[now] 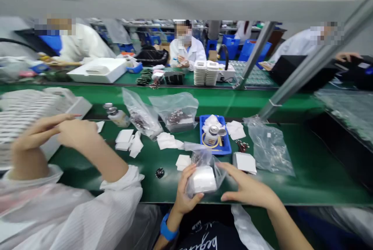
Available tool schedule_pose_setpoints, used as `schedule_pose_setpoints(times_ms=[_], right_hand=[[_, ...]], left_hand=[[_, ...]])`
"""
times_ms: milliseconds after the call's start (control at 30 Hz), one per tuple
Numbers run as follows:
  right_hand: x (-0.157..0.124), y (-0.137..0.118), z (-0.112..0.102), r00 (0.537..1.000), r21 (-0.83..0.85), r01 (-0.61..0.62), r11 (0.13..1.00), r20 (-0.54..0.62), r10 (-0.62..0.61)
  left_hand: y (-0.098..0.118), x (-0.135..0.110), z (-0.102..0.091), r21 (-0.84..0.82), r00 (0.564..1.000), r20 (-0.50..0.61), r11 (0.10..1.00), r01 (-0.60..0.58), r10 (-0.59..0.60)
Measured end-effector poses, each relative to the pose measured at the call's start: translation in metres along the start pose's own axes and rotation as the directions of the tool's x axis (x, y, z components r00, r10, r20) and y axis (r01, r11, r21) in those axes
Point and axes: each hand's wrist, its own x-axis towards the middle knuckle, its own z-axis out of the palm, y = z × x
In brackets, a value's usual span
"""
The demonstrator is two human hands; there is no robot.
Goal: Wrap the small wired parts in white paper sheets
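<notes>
At the near edge of the green table (305,172) I hold a clear plastic bag (202,178) with white pieces in it. My left hand (185,191), a blue band on its wrist, is wrapped round the bag's left side. On the bag's right side, my right hand (247,190) has the forefinger on top and the thumb below. A small black part (159,172) lies on the table just left of my left hand.
A co-worker's hands (58,131) in white sleeves work at a stack of white trays (20,118) on my left. Ahead are a blue tray (225,149) with a small bottle, several clear bags (175,112), white wipes (167,141) and a slanted metal post (291,87). People sit across the table.
</notes>
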Motion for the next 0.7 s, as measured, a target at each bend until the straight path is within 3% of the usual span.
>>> schedule_pose_setpoints(times_ms=[133,333,467,600,700], right_hand=[[0.022,0.011,0.039,1.0,0.041,0.028,0.999,-0.009,-0.027],[0.042,0.036,0.06,0.965,0.023,0.189,0.982,-0.186,-0.182],[0.042,0.052,0.08,0.843,-0.03,0.363,0.931,-0.414,-0.343],[0.022,0.055,0.082,0.708,-0.091,0.464,0.881,-0.56,-0.431],[0.009,0.046,0.06,0.702,-0.019,0.404,0.914,-0.634,-0.323]], left_hand=[[0.007,0.005,0.001,0.004,0.996,-0.079,0.999,0.033,-0.033],[0.025,0.014,0.007,0.023,0.975,-0.203,0.995,0.102,-0.095],[0.035,0.02,0.012,0.074,0.968,-0.223,0.988,0.132,-0.113],[0.048,0.02,0.021,0.118,0.982,-0.187,0.992,0.035,-0.012],[0.062,0.018,0.025,0.105,0.996,-0.053,0.993,-0.06,0.066]])
